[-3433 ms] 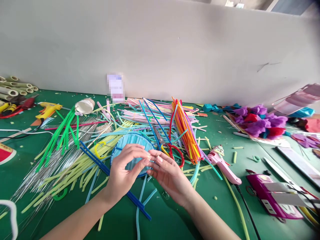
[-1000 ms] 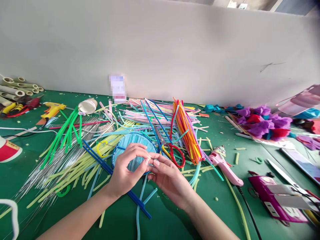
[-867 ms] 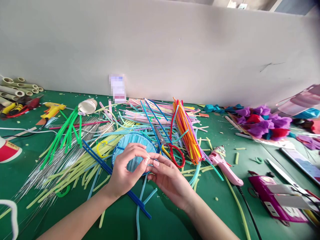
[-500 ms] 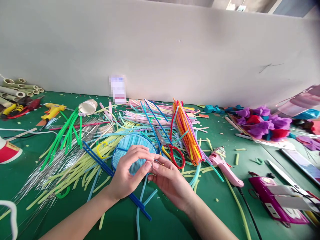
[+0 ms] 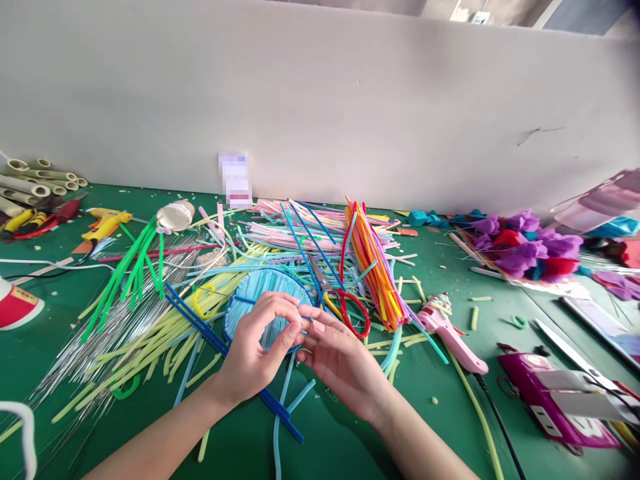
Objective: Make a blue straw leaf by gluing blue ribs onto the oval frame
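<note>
My left hand point(image 5: 263, 343) and my right hand point(image 5: 340, 357) meet over a round light-blue disc point(image 5: 247, 288) made of strips like pipe cleaners. Thumbs and fingertips of both hands are pinched together; whatever lies between them is too small to make out. Dark blue pipe cleaners point(image 5: 195, 319) run under my left wrist and come out below it. A light-blue pipe cleaner point(image 5: 277, 433) hangs down beneath the hands. Just beyond my right fingers lie red-handled scissors point(image 5: 354, 313).
Orange pipe cleaners point(image 5: 375, 267) stand bundled behind the scissors. A pink glue gun point(image 5: 453, 337) and purple power strip point(image 5: 555, 400) lie to the right. Left are thin metal wires point(image 5: 135, 313), green pipe cleaners point(image 5: 123, 280), a yellow glue gun point(image 5: 106, 223) and a paper cup point(image 5: 17, 303).
My right fingers have shifted slightly and the index finger has straightened a little beside the left fingertips. Both hands stay over the disc, and the things around them look unchanged.
</note>
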`<action>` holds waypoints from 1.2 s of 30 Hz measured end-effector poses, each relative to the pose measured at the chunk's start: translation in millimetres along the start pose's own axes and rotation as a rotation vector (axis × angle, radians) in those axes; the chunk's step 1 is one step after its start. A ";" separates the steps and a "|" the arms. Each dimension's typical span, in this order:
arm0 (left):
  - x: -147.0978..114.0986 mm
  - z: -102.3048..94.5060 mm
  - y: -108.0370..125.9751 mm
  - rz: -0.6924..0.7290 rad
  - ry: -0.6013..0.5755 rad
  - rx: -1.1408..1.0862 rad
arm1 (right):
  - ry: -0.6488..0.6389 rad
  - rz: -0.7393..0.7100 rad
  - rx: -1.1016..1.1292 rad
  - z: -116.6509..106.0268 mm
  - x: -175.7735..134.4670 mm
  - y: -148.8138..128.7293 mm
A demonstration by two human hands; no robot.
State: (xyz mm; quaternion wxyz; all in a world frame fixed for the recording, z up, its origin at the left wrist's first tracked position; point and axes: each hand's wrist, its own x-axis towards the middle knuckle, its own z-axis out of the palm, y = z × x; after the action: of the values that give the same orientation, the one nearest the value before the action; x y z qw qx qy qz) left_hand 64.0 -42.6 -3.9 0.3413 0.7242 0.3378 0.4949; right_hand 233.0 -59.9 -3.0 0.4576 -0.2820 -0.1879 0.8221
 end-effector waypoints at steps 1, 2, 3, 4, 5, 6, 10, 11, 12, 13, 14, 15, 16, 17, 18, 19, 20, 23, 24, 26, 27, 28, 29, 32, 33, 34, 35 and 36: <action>-0.3 0.1 0.0 0.001 0.005 -0.002 | 0.000 0.007 0.014 0.0 -0.3 -0.4; -0.6 0.3 0.0 0.003 0.010 -0.001 | 0.002 0.010 0.022 0.3 -0.7 -0.9; -0.8 0.5 -0.1 0.002 0.015 0.003 | 0.005 0.011 0.026 0.7 -0.9 -1.4; -0.9 0.7 -0.4 0.002 0.025 0.011 | 0.009 0.009 0.026 1.0 -1.0 -1.8; -1.0 0.9 -0.9 0.002 0.043 0.025 | 0.013 0.006 0.029 1.4 -1.0 -2.1; -0.9 1.0 -1.5 -0.002 0.071 0.045 | 0.014 0.005 0.035 1.5 -0.8 -2.4; 0.3 0.5 -5.1 -0.037 0.184 0.145 | 0.012 -0.006 0.029 1.3 0.1 -2.6; 0.9 0.3 -5.9 -0.041 0.186 0.164 | 0.009 -0.027 0.007 1.3 0.2 -2.5; 1.6 0.2 -6.6 -0.038 0.180 0.180 | 0.005 -0.054 -0.024 1.6 0.1 -2.2; 2.4 0.2 -7.2 -0.031 0.174 0.194 | 0.001 -0.085 -0.059 2.0 -0.1 -1.8; 3.0 0.3 -7.8 -0.025 0.171 0.208 | -0.003 -0.116 -0.095 2.5 -0.5 -1.3; 3.6 0.5 -8.3 -0.020 0.174 0.221 | -0.006 -0.143 -0.131 3.2 -1.1 -0.7; 4.1 0.8 -8.8 -0.020 0.182 0.236 | -0.006 -0.167 -0.172 3.8 -1.7 -0.1; 4.5 1.1 -9.3 -0.023 0.194 0.250 | -0.003 -0.189 -0.222 4.4 -2.5 0.4; 4.7 1.3 -9.7 -0.026 0.204 0.264 | 0.004 -0.210 -0.282 5.0 -3.3 0.9; 4.8 1.5 -10.1 -0.029 0.212 0.278 | 0.016 -0.232 -0.351 5.4 -4.0 1.4; 4.8 1.7 -10.5 -0.031 0.218 0.290 | 0.034 -0.255 -0.426 5.7 -4.6 1.7; 4.3 1.5 -11.6 -0.036 0.218 0.305 | 0.091 -0.344 -0.650 6.1 -5.4 2.1; 4.1 1.3 -11.9 -0.039 0.213 0.307 | 0.103 -0.375 -0.707 6.1 -5.4 2.1; 3.9 0.8 -12.3 -0.043 0.198 0.312 | 0.112 -0.420 -0.780 6.1 -4.8 1.8; 3.9 0.6 -12.4 -0.045 0.187 0.316 | 0.114 -0.433 -0.795 6.0 -4.5 1.6; 4.0 0.4 -12.4 -0.045 0.177 0.320 | 0.117 -0.439 -0.799 6.1 -4.1 1.3; 4.2 0.3 -12.4 -0.043 0.168 0.324 | 0.122 -0.443 -0.798 6.1 -3.8 0.9; 4.7 0.2 -11.4 -0.043 0.150 0.331 | 0.140 -0.440 -0.778 6.8 -3.3 -0.2; 4.7 0.4 -10.8 -0.041 0.147 0.331 | 0.144 -0.435 -0.770 7.2 -3.4 -0.5; 4.7 0.5 -10.1 -0.037 0.146 0.330 | 0.145 -0.431 -0.762 7.5 -3.5 -0.8; 4.7 0.7 -9.4 -0.033 0.144 0.328 | 0.144 -0.427 -0.753 7.7 -3.7 -0.9; 4.7 0.8 -8.7 -0.028 0.142 0.325 | 0.141 -0.423 -0.743 7.8 -3.8 -0.9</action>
State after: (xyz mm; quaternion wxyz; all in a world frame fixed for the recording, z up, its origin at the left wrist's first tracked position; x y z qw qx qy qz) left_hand 64.7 -34.1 -9.0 0.2020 0.7282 0.4468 0.4788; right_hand 230.2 -63.1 4.6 0.4950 -0.4385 -0.4928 0.5655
